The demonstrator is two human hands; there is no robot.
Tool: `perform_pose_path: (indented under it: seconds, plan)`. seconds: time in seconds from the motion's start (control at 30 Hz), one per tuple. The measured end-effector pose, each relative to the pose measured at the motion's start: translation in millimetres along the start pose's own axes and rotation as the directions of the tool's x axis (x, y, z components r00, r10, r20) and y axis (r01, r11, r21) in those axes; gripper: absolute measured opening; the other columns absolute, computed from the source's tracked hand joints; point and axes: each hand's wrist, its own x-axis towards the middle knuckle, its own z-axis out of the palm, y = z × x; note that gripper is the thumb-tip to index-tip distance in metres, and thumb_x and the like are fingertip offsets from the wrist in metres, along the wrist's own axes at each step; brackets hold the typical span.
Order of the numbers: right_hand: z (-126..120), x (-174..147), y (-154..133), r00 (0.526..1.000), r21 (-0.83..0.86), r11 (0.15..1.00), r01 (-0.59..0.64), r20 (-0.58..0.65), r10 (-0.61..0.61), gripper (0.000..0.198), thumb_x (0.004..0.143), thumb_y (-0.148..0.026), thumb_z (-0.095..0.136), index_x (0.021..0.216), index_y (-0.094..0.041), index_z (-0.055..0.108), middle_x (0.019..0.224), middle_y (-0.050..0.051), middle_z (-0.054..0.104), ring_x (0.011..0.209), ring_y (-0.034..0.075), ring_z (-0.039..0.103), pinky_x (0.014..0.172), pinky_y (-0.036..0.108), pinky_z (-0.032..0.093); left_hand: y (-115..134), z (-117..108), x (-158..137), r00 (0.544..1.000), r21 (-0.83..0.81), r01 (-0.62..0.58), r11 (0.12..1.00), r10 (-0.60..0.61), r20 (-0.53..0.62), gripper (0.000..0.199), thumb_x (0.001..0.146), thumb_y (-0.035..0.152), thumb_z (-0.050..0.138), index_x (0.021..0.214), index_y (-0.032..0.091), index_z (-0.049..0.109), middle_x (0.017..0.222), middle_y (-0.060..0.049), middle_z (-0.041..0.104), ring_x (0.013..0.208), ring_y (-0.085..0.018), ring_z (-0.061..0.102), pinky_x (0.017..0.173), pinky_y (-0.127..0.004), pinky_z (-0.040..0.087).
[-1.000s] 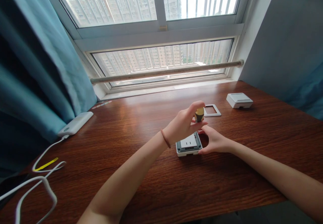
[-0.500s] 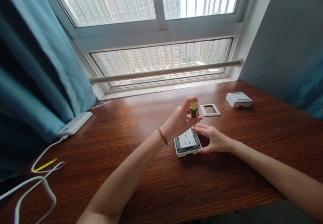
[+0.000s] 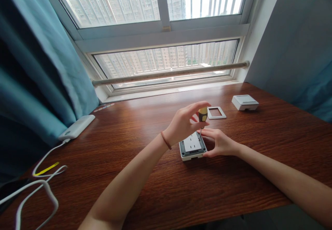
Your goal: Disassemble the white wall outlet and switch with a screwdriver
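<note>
My left hand [image 3: 184, 120] grips a small screwdriver [image 3: 202, 115] with a yellow and black handle, fingers on its top and side. The shaft slants down to the right part of a wall socket [image 3: 192, 143], white-faced with a dark grey frame, seated in a white box on the table. Whether the tip sits in a screw I cannot tell. My right hand [image 3: 220, 143] is closed on the socket's right side, thumb at the near corner and fingers along the far edge. Just beyond the hands lies a white square cover frame [image 3: 217, 112].
A second white box-shaped unit [image 3: 245, 102] stands at the back right of the brown wooden table [image 3: 145, 185]. To the left are a white power bank [image 3: 77, 127], its white cable [image 3: 49, 195] and a yellow strip [image 3: 47, 169]. A window and rail [image 3: 171, 74] border the far side.
The screwdriver's handle has tilted slightly to the right, and my left fingers have shifted and straightened over its top. My right hand and the socket have stayed in place.
</note>
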Motion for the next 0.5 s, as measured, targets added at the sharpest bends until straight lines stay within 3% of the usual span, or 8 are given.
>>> perform_pose_path:
  seconds: [0.2, 0.4, 0.5]
  plan:
    - [-1.9, 1.5, -2.4, 0.998, 0.012, 0.999, -0.037, 0.042, 0.037, 0.07, 0.056, -0.036, 0.079, 0.119, -0.013, 0.057, 0.125, 0.016, 0.056, 0.113, 0.032, 0.054, 0.096, 0.042, 0.045, 8.4, -0.6, -2.1, 0.996, -0.126, 0.028, 0.992, -0.017, 0.087, 0.042, 0.078, 0.008, 0.056, 0.116, 0.02, 0.043, 0.1, -0.005, 0.061, 0.08, -0.011, 0.062, 0.073, -0.024, 0.054]
    - [0.3, -0.8, 3.1, 1.0, 0.04, 0.999, -0.007, 0.024, 0.006, 0.08, 0.058, -0.038, 0.078, 0.129, -0.016, 0.048, 0.126, 0.014, 0.055, 0.116, 0.03, 0.052, 0.097, 0.042, 0.044, 1.2, 0.9, -0.6, 0.993, -0.092, 0.008, 0.996, -0.019, -0.118, 0.028, 0.072, 0.027, 0.07, 0.097, 0.019, 0.06, 0.094, -0.004, 0.057, 0.084, -0.013, 0.058, 0.069, -0.023, 0.054]
    - [1.8, -2.2, 5.6, 1.0, 0.023, 1.0, -0.018, 0.015, 0.018, 0.081, 0.057, -0.039, 0.078, 0.129, -0.014, 0.049, 0.127, 0.016, 0.055, 0.116, 0.03, 0.052, 0.098, 0.042, 0.043, -3.7, -0.3, 0.4, 0.991, -0.158, -0.014, 0.987, -0.007, -0.131, 0.033, 0.076, 0.026, 0.067, 0.108, 0.021, 0.06, 0.094, -0.004, 0.056, 0.088, -0.015, 0.058, 0.074, -0.027, 0.055]
